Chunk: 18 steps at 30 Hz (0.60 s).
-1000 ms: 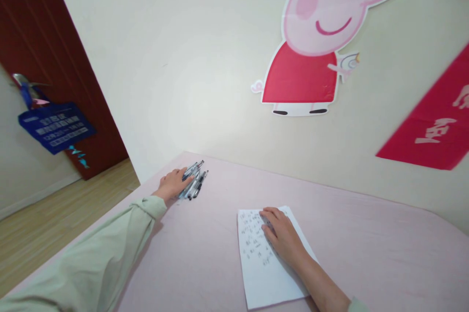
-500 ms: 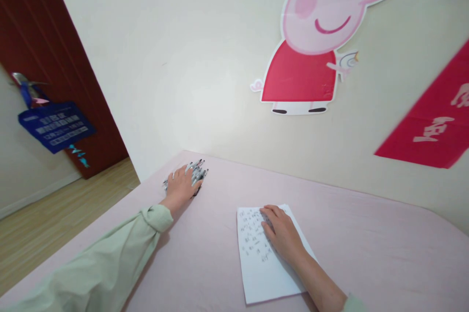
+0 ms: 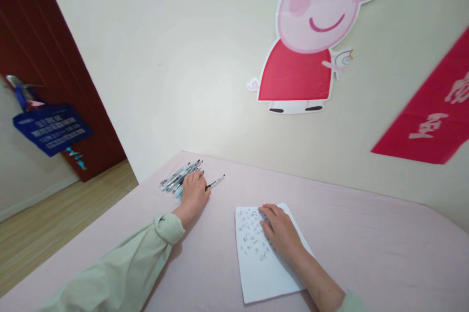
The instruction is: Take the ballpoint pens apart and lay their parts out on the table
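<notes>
My left hand (image 3: 194,192) is closed round one pen (image 3: 216,183), whose tip sticks out to the right of my fingers. Just beyond and left of that hand lies a pile of several pens (image 3: 178,176) on the pink table (image 3: 366,248). My right hand (image 3: 280,231) lies flat, fingers spread, on a white sheet of paper (image 3: 262,263) with handwritten lines in its upper part.
The table meets a cream wall (image 3: 190,57) bearing a cartoon pig cutout (image 3: 311,33) and a red banner (image 3: 432,116). To the left the table edge drops to a wooden floor (image 3: 54,214), with a dark red door (image 3: 44,57) and a blue tag (image 3: 51,128).
My left hand slid right off the pile of pens and now has one pen drawn out toward the paper. The pile is spread and uncovered. My right hand stayed on the paper.
</notes>
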### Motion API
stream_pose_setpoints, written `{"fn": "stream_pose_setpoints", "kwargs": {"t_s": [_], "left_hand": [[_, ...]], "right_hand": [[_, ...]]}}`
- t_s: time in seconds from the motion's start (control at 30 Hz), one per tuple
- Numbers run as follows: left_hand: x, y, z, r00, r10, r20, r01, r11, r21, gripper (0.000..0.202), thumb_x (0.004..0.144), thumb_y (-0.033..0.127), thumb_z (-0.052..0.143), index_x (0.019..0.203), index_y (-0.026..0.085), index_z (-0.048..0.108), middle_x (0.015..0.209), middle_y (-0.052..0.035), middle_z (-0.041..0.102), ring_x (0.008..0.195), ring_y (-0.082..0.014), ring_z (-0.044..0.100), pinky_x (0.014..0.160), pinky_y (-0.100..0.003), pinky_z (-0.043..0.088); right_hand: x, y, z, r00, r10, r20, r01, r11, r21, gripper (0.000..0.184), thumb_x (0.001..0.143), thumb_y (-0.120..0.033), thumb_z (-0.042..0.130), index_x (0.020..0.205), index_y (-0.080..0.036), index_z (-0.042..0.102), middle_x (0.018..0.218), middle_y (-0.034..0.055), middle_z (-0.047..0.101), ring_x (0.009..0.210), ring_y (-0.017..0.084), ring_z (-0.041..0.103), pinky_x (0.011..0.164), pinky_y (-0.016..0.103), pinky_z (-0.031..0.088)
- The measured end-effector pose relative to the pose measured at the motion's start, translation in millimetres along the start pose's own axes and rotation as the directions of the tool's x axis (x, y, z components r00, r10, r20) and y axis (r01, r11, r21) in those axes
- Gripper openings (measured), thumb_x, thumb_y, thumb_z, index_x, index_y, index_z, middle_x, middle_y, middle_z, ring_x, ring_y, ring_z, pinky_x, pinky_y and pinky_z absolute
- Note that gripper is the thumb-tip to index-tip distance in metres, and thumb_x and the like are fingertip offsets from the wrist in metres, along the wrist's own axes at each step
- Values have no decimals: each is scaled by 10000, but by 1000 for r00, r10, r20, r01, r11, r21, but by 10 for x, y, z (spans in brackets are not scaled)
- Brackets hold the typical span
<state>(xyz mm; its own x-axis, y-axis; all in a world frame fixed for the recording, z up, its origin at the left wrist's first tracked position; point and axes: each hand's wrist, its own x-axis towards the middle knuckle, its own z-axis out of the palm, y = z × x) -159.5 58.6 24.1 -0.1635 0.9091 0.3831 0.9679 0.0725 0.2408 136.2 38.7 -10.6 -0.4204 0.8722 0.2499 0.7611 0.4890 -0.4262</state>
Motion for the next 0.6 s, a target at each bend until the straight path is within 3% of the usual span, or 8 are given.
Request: {"fn": "stream_pose_setpoints", "kwargs": {"t_s": [0.07, 0.17, 0.27, 0.33, 0.4, 0.47, 0.6], "left_hand": [[-49, 204, 0, 998, 20, 66, -6, 979, -203, 77, 771, 199, 526, 830, 175, 571, 1033, -130, 606, 1036, -273, 534, 903, -398, 381], [-126, 579, 95, 986, 76, 151, -18, 934, -356, 86, 820, 242, 496, 884, 207, 542, 788, -27, 636, 730, -178, 594, 690, -301, 439], [-193, 976, 255, 968, 168, 189, 8, 727, -687, 119, 805, 215, 518, 923, 209, 536, 773, -3, 646, 729, -151, 604, 679, -268, 450], [-246, 1210, 339, 957, 211, 201, 34, 605, -795, 172, 800, 191, 519, 967, 204, 553, 802, -9, 658, 760, -148, 615, 715, -269, 467], [-309, 1387, 382, 949, 264, 170, -4, 552, -834, 176, 815, 186, 500, 970, 203, 581, 882, -33, 672, 833, -156, 621, 780, -283, 474], [-372, 1487, 407, 938, 324, 124, -75, 538, -840, 178, 831, 187, 477, 951, 209, 606, 953, -49, 673, 903, -167, 613, 834, -296, 467], [-453, 1494, 487, 930, 347, 124, -89, 539, -838, 218, 831, 186, 459, 975, 210, 621, 992, -60, 674, 941, -182, 603, 866, -306, 459]], "right_hand": [[6, 5, 15, 1000, 3, -8, -3, 1000, -4, 360, 841, -199, 480, 1178, -207, 606, 1219, 103, 575, 1119, 256, 519, 967, 392, 389], [15, 19, 25, 1000, 22, -22, -23, 999, -24, 366, 835, -202, 488, 1182, -212, 604, 1219, 106, 576, 1124, 266, 513, 965, 399, 385], [24, 67, 23, 997, 62, -50, -64, 998, -27, 358, 826, -198, 497, 1167, -204, 607, 1215, 117, 575, 1130, 274, 506, 959, 409, 386], [38, 129, 20, 993, 92, -79, -90, 995, 33, 339, 820, -204, 505, 1142, -205, 609, 1186, 117, 588, 1113, 268, 514, 951, 409, 392], [64, 212, 10, 983, 135, -126, -112, 978, 179, 315, 822, -221, 499, 1117, -190, 608, 1148, 119, 603, 1088, 253, 529, 951, 400, 395], [99, 300, -16, 958, 222, -179, -133, 904, 407, 316, 823, -248, 485, 1107, -168, 600, 1127, 122, 611, 1062, 234, 549, 946, 385, 405], [143, 394, -123, 918, 380, -114, -153, 605, 781, 348, 766, -310, 556, 1085, -182, 615, 900, 55, 652, 851, 186, 604, 786, 316, 469]]}}
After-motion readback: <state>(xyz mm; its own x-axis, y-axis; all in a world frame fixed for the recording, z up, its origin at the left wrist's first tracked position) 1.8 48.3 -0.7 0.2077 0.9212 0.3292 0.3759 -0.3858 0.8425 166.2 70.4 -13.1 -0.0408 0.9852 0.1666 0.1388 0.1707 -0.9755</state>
